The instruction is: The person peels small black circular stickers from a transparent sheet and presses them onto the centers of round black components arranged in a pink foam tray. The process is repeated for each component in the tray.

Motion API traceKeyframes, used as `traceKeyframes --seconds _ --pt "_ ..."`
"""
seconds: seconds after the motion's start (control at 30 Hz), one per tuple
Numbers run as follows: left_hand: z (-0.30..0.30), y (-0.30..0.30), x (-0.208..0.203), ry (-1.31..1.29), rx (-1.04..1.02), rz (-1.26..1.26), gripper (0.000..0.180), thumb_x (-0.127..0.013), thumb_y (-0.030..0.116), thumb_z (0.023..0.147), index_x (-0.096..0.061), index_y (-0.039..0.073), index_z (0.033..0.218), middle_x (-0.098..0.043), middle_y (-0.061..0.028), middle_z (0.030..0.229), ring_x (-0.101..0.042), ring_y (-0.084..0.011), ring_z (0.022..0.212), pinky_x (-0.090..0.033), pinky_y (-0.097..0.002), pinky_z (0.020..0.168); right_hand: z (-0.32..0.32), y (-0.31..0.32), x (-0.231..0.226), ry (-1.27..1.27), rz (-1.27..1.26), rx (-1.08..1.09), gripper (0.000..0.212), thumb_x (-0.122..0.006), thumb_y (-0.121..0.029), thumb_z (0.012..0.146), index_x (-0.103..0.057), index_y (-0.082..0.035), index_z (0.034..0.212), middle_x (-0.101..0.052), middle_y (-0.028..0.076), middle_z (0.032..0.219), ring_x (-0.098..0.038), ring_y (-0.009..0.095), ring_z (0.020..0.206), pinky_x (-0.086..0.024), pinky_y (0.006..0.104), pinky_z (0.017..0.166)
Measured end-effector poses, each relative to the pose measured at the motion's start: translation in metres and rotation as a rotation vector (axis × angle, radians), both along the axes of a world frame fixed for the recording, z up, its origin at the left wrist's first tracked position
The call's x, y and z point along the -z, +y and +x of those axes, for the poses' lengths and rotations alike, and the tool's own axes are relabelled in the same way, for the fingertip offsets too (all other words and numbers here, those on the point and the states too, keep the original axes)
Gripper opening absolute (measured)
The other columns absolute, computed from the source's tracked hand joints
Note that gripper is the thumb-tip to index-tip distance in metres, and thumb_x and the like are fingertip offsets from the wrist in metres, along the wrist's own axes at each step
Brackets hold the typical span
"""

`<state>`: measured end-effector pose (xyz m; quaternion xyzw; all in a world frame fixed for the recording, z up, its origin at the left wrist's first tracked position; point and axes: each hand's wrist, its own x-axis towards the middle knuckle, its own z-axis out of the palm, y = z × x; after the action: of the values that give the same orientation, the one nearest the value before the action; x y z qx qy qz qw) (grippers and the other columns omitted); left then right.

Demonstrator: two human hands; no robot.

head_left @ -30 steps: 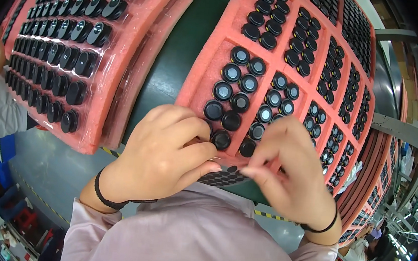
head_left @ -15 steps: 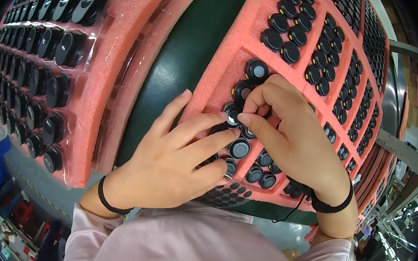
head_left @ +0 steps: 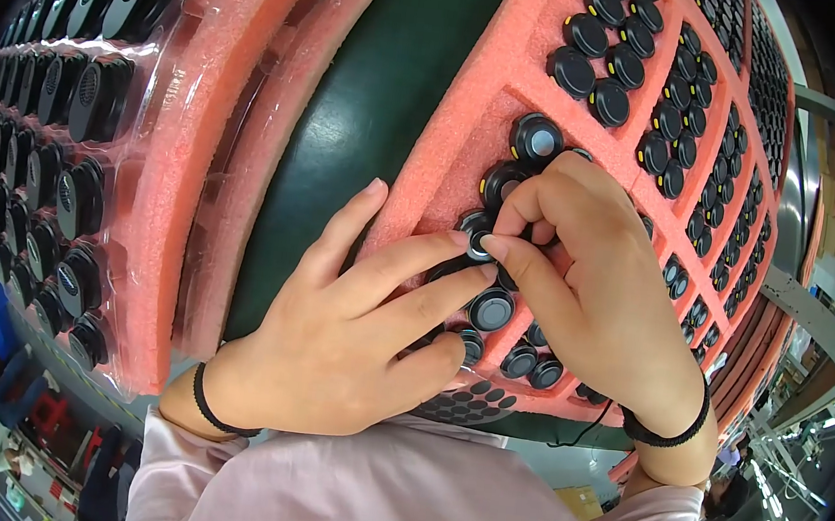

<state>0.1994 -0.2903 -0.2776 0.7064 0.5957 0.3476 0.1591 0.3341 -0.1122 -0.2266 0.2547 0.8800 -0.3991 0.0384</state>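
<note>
Several round black pieces (head_left: 537, 138) in the near left compartment of the pink foam tray (head_left: 448, 153) are covered by the hands, so I cannot count them. One disc (head_left: 479, 245) with a pale centre lies in this compartment, near the tray's left edge, and only a part of it shows between the fingers. The left hand (head_left: 360, 335) is spread: its outer finger stretches to the tray's left edge, while two fingertips rest about the disc; whether they grip it, I cannot tell. The right hand (head_left: 597, 278) bends thumb and forefinger close together at the disc, and it is hidden whether they pinch anything. At the tray's near edge, a sheet with dark dots (head_left: 472, 402) is partly hidden by the left hand. The tray with oval black pieces (head_left: 82, 198) runs out of view. One second ago, both hands are at the near edge; now they are farther in. Compared with half a second ago, their pose is almost the same.
</note>
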Motion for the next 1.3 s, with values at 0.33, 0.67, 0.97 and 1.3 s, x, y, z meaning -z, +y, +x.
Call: traceKeyframes --seconds 0.33,0.67,0.97,1.3 --pt "0.0 0.0 -0.001 -0.012 -0.002 -0.018 0.026 -0.081 0.033 0.071 -0.064 0.015 0.08 -0.07 -0.0075 0.128 -0.062 -0.0349 0.123 -0.027 -0.0707 0.116 0.0 -0.002 0.004 0.026 0.071 -0.022 0.01 -0.071 0.001 0.086 -0.062 0.001 0.089 -0.051 0.009 0.085 -0.053 0.023 0.076 -0.045 0.034 0.063" --pt "0.0 0.0 -0.002 -0.023 -0.006 -0.016 0.026 -0.081 0.032 0.071 -0.064 0.015 0.079 -0.07 -0.0081 0.127 -0.062 -0.0353 0.123 -0.026 -0.071 0.116 0.0 -0.002 0.01 0.081 0.145 -0.041 0.011 -0.072 0.002 0.084 -0.062 0.0 0.089 -0.053 0.009 0.084 -0.055 0.025 0.075 -0.046 0.0347 0.064" --pt "-0.002 0.001 -0.01 -0.025 -0.007 -0.027 0.026 -0.08 0.032 0.073 -0.065 0.012 0.079 -0.07 -0.0097 0.122 -0.063 -0.0343 0.117 -0.032 -0.067 0.114 0.011 0.002 0.003 0.174 0.169 -0.006 0.014 -0.075 0.003 0.084 -0.063 0.0 0.091 -0.058 0.008 0.086 -0.057 0.023 0.077 -0.047 0.0325 0.065" --pt "-0.004 0.008 -0.029 -0.03 -0.091 0.001 0.03 -0.08 0.037 0.077 -0.071 0.011 0.088 -0.048 -0.0023 0.078 -0.053 -0.025 0.075 -0.045 -0.051 0.09 0.045 -0.019 -0.033 0.172 -0.272 -0.11 0.025 -0.085 0.0 0.079 -0.067 -0.003 0.097 -0.062 0.009 0.093 -0.06 0.02 0.08 -0.049 0.0306 0.067"
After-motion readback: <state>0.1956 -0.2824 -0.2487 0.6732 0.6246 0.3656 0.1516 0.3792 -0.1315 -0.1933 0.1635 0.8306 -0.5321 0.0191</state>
